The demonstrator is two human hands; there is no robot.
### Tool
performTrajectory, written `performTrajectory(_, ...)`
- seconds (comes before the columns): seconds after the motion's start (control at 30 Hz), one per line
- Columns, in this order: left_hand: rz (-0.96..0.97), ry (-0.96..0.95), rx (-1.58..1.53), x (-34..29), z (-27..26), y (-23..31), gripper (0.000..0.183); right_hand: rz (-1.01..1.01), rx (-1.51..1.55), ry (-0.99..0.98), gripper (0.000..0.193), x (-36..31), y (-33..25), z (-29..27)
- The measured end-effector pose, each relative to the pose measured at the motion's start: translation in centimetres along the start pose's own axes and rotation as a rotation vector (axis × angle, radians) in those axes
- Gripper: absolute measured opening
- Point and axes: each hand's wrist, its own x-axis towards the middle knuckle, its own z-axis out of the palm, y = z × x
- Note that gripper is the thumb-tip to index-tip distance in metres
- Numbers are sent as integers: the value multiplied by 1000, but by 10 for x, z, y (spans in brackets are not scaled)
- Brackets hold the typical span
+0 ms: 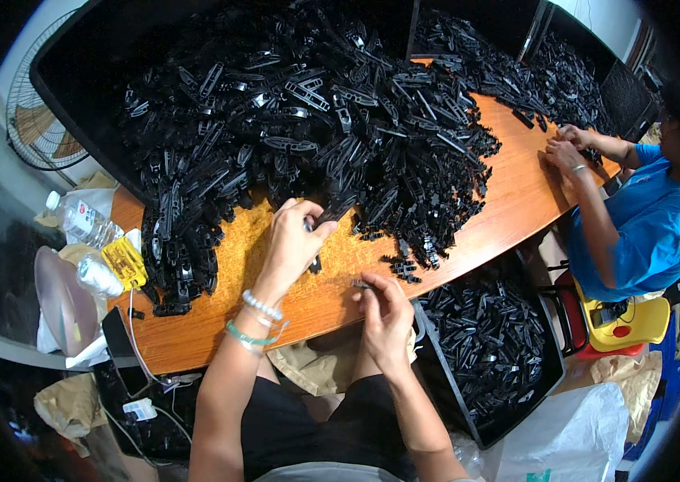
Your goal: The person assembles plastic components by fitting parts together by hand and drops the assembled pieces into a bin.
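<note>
A big heap of black plastic parts [276,120], long, slotted and clip-like, covers the far side of the wooden table [340,309]. At the near edge of that heap, my left hand [288,245] is closed, thumb and fingers pinching a black plastic part [335,210]; its lower end blends with the pile. My right hand [387,317] hovers by the table's front edge, fingers curled and thumb pressed in. A small greyish bit shows at its fingertips, too small to name. Several smaller black pieces [404,265] lie beyond my right hand.
Below the table at the right stands a black bin [481,353] of similar parts. A co-worker in a blue shirt [637,225] handles parts at the far right, near a yellow stool [633,325]. At left are a water bottle [87,221], a yellow-labelled item [123,263] and a fan [43,112].
</note>
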Motion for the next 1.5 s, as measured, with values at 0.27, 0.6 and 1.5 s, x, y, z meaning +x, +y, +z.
performTrajectory(0.27,-186,-123,-386,-77,-45,17,21,114,437,-4,16,-11,-15,-12)
performTrajectory(0.6,-378,-328,-706,-111,-65,57,24,-207,-3,-111,13,-8,-42,-17)
performTrajectory(1.5,-738,34,-680,-239,106,-144,24,-139,-276,-185,7,-20,4,-57)
